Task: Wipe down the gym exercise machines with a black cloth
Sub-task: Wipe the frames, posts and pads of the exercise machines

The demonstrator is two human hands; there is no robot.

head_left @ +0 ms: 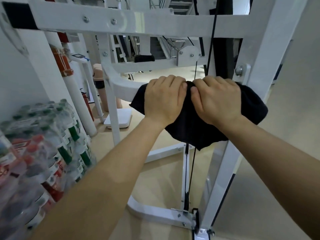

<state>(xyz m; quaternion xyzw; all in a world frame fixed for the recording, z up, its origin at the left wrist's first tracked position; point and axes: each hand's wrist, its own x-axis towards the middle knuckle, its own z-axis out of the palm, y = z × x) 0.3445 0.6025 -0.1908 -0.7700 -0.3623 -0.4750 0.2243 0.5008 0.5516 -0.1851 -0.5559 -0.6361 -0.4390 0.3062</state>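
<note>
The black cloth (pixel 190 129) lies draped over the curved white bar (pixel 123 88) of the machine (pixel 155 21), I think so that it wraps the bar and cleans top and sides together. The left hand (pixel 164 99) and right hand (pixel 218 99) sit side by side on top of the bar, both clenched around the cloth, whose loose end hangs below the bar.

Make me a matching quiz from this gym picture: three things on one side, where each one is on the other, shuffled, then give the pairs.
Things: 1 black cloth; 2 bottled water packs; 3 black cable.
Places: A stacked at lower left; B running upright, right of centre; C draped on the white frame bar, held by the left hand and right hand.
Pairs: 1-C, 2-A, 3-B.
</note>
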